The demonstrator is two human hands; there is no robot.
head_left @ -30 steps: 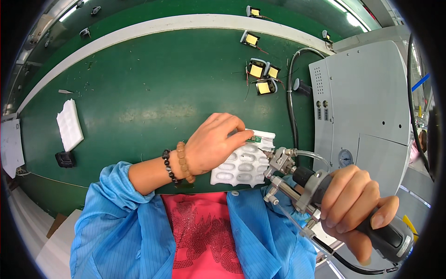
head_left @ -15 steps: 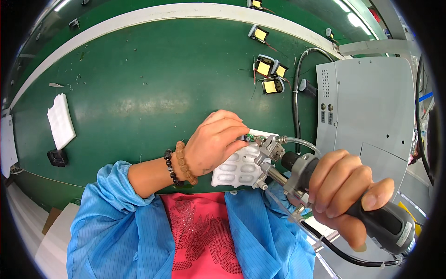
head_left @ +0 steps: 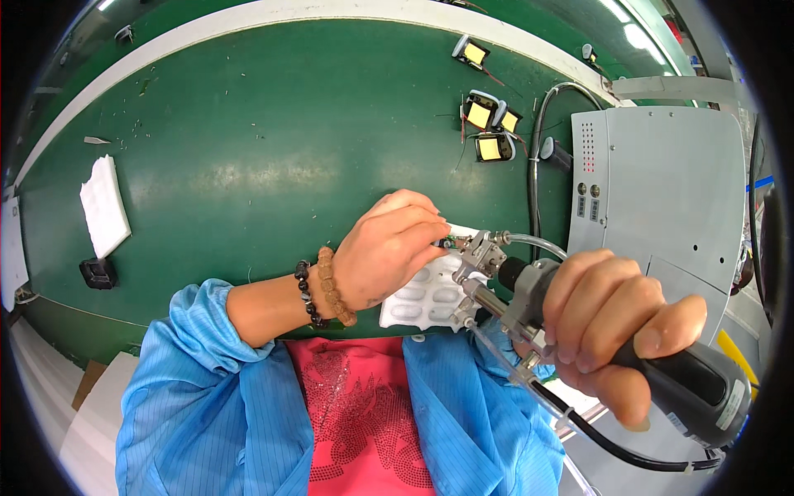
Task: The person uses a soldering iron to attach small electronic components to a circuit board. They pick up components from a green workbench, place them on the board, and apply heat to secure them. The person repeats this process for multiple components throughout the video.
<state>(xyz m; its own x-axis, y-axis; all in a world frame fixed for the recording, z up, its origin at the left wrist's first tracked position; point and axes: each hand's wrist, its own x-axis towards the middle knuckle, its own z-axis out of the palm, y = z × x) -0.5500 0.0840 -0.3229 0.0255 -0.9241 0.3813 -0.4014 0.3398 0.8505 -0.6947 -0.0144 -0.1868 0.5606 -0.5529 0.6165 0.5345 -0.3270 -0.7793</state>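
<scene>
Soldering tool (head_left: 579, 331) in right hand (head_left: 612, 322), tip up-left toward perhaps a small part.

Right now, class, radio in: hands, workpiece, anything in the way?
Left hand pinches a small part over the white tray. Right hand grips the soldering tool, tip at the part. Nothing between them.

Green worktable (head_left: 248, 149) (white-edged), grey machine housing (head_left: 662, 190) at right.
</scene>
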